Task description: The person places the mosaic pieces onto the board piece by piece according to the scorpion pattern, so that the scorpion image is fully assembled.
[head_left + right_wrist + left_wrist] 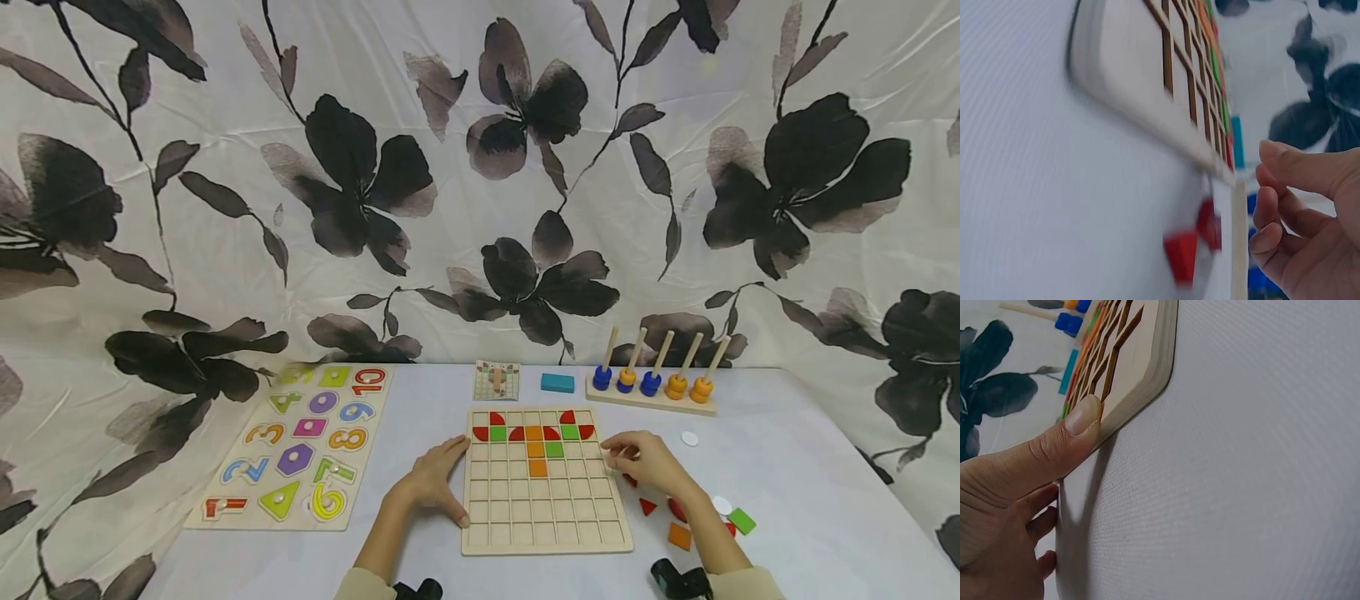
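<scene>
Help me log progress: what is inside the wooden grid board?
The grid board holds red pieces, green squares and orange squares, all within its top four rows; the lower cells show none. What lies under those pieces is covered.

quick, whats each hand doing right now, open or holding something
Left hand: open, resting against the left edge of the grid board.
Right hand: open, loosely curled near the board's right edge, nothing visible in it.

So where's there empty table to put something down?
Bare table lies right of the loose green square. Another patch lies between the number board and grid board, beyond the left hand. It's crowded around the right hand, with loose pieces.
</scene>
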`<state>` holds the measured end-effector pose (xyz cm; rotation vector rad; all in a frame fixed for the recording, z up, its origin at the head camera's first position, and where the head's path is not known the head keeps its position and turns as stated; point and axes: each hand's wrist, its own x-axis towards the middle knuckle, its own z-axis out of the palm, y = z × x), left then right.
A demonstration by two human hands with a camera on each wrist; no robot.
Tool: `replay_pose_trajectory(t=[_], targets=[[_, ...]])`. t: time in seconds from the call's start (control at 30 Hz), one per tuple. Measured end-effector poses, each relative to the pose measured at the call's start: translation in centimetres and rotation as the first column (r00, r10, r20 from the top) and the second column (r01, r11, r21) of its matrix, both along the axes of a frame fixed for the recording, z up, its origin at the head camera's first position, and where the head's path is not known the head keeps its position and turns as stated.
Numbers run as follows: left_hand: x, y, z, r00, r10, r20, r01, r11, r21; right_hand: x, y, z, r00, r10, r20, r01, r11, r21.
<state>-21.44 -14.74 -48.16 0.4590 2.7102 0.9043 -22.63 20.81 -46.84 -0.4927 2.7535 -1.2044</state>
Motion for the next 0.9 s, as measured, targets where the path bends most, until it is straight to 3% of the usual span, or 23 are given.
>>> replay_pose_trajectory(t=[0.23,0.57,0.9], targets=[[0.0,0.0,-0.1,1.0,0.003,0.003,-0.003,1.0,-0.004,2.3,5.8,0.4,0.979,-0.199,0.051,0.193,0.976,0.102],[-0.1,0.0,-0.1,1.0,-0.006,0.01,0.006,1.0,0.0,5.3,12.0,0.3,0.95,-0.309,0.044,0.296,0.936,0.189],[-0.1,0.0,-0.1,1.0,0.001,0.014,-0.001,1.0,-0.008,7.0,14.2,-0.7,0.903,-0.394,0.171,0.338,0.898,0.282]])
